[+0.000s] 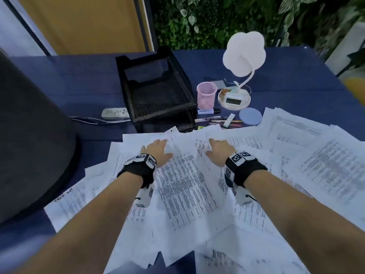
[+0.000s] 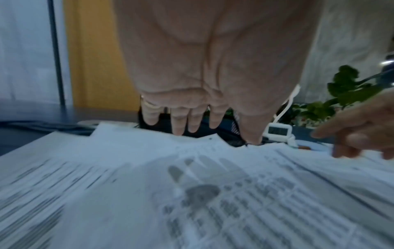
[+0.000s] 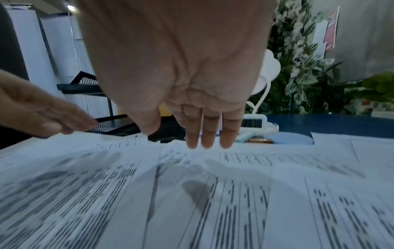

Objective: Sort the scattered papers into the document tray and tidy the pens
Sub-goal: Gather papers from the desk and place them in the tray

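Head view showed the scattered papers (image 1: 183, 186) spread in an overlapping heap across the near half of the blue table (image 1: 79, 76), printed sides up, running from your left forearm out past your right. Your left hand (image 1: 158, 152) and right hand (image 1: 219, 150) were both stretched forward, palms down, over the far edge of the heap, well apart from each other. Left wrist view: fingers (image 2: 178, 121) straight and slightly spread, holding nothing, their shadow falling on the sheets below; whether the tips touched paper, you could not tell. Right wrist view: fingers (image 3: 208, 129) straight and close together, also holding nothing, shadow on the sheet beneath.

Just beyond the papers stood the black mesh document tray (image 1: 158, 91), two tiers, with a sheet corner reaching its lower front edge. To its right the pens (image 1: 219, 120) lay loose on the table between the tray and a round blue coaster (image 1: 250, 116), some partly tucked under the paper edge. Behind the pens stood a pink mesh pen cup (image 1: 206, 94), upright, just beside the tray. Right of the cup, a white desk lamp (image 1: 244, 54) with a cloud-shaped head, and a small digital clock (image 1: 233, 99) on its base. A white power strip (image 1: 115, 112) lay left of the tray. A dark rounded chair back (image 1: 29, 135) filled the left edge; leafy plants (image 1: 217, 20) lined the far side.
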`<act>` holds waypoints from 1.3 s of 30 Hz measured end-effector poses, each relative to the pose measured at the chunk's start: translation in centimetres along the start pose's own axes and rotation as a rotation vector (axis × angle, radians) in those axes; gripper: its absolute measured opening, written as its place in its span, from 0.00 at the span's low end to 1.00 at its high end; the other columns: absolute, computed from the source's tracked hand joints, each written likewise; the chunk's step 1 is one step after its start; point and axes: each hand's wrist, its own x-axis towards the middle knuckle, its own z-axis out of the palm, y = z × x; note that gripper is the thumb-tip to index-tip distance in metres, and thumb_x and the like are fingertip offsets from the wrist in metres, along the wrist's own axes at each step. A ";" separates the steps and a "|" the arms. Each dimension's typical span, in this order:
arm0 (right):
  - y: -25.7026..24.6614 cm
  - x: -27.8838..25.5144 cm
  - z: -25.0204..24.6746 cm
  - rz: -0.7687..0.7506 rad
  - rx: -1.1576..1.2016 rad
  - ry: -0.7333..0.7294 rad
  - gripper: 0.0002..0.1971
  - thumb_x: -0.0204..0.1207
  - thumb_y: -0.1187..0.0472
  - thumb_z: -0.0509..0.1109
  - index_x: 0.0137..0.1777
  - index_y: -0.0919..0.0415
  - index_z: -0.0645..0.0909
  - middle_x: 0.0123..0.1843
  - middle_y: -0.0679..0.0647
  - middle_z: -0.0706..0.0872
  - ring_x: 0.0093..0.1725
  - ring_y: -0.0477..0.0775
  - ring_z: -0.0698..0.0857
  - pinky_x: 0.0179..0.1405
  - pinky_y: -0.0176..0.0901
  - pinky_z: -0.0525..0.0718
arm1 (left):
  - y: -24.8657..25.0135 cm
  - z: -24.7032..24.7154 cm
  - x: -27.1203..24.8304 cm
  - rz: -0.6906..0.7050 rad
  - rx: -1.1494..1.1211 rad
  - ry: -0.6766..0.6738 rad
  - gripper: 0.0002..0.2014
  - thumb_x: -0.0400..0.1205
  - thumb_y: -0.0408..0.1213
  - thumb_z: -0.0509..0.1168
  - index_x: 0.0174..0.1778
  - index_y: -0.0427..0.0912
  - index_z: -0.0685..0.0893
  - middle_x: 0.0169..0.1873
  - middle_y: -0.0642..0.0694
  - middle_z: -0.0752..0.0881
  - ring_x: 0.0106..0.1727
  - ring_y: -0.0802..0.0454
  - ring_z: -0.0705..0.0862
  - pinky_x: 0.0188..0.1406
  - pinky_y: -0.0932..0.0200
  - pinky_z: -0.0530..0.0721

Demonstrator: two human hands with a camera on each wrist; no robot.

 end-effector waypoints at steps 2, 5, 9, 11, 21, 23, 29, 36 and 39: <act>-0.1 0.1 1.0 0.038 0.051 -0.102 0.24 0.85 0.53 0.57 0.76 0.64 0.61 0.65 0.65 0.80 0.63 0.65 0.80 0.60 0.54 0.81 | -1.5 0.6 -0.5 -0.081 0.033 -0.071 0.38 0.81 0.56 0.60 0.83 0.46 0.52 0.81 0.42 0.59 0.79 0.40 0.64 0.75 0.41 0.64; 0.0 -0.1 2.8 0.066 0.115 -0.206 0.27 0.84 0.54 0.60 0.78 0.66 0.57 0.68 0.66 0.78 0.63 0.65 0.81 0.56 0.49 0.80 | -4.1 1.6 -0.8 -0.196 0.012 -0.089 0.41 0.76 0.53 0.68 0.81 0.43 0.57 0.74 0.37 0.67 0.73 0.35 0.70 0.68 0.44 0.74; 0.0 0.1 3.6 0.077 0.245 -0.255 0.27 0.82 0.54 0.64 0.75 0.65 0.61 0.72 0.63 0.74 0.60 0.61 0.80 0.47 0.41 0.72 | -5.9 2.0 -0.1 -0.293 -0.163 -0.081 0.51 0.69 0.52 0.76 0.82 0.45 0.52 0.72 0.35 0.67 0.70 0.33 0.72 0.64 0.41 0.79; -0.3 0.3 3.7 0.093 0.288 -0.260 0.25 0.81 0.54 0.66 0.72 0.68 0.65 0.71 0.66 0.75 0.55 0.60 0.80 0.49 0.44 0.77 | -6.2 2.1 0.0 -0.329 -0.278 -0.076 0.52 0.68 0.50 0.77 0.82 0.45 0.53 0.71 0.35 0.68 0.69 0.33 0.73 0.62 0.41 0.80; 1.0 1.8 3.8 0.220 0.420 -0.154 0.07 0.83 0.64 0.59 0.57 0.64 0.73 0.52 0.58 0.78 0.49 0.55 0.75 0.47 0.39 0.69 | -8.1 3.6 0.7 -0.398 -0.552 0.169 0.36 0.72 0.45 0.75 0.74 0.43 0.69 0.68 0.35 0.70 0.65 0.36 0.77 0.63 0.48 0.79; 1.2 1.9 3.6 0.242 0.399 -0.170 0.13 0.83 0.65 0.58 0.65 0.68 0.72 0.63 0.64 0.78 0.55 0.59 0.77 0.49 0.38 0.69 | -8.5 3.9 0.5 -0.404 -0.495 0.153 0.35 0.72 0.44 0.75 0.73 0.42 0.70 0.69 0.36 0.70 0.66 0.37 0.76 0.64 0.50 0.78; 0.0 1.9 4.1 0.211 0.300 -0.239 0.08 0.83 0.64 0.58 0.43 0.59 0.74 0.42 0.51 0.75 0.39 0.51 0.75 0.33 0.36 0.68 | -9.4 4.1 0.2 -0.356 -0.391 -0.046 0.35 0.69 0.36 0.77 0.70 0.42 0.69 0.63 0.37 0.75 0.57 0.40 0.80 0.48 0.56 0.81; -0.5 0.8 3.6 0.179 0.317 -0.233 0.11 0.81 0.59 0.64 0.37 0.56 0.68 0.37 0.51 0.74 0.31 0.46 0.70 0.26 0.36 0.65 | -10.7 3.8 -0.3 -0.246 -0.696 0.057 0.08 0.80 0.37 0.66 0.54 0.43 0.82 0.48 0.35 0.83 0.47 0.41 0.82 0.46 0.54 0.81; -0.5 0.7 3.5 0.170 0.410 -0.242 0.13 0.82 0.54 0.65 0.60 0.61 0.75 0.52 0.55 0.77 0.39 0.48 0.76 0.36 0.37 0.72 | -10.9 3.1 -0.1 -0.248 -1.163 0.207 0.03 0.76 0.42 0.64 0.37 0.55 0.79 0.37 0.38 0.82 0.35 0.45 0.78 0.35 0.50 0.82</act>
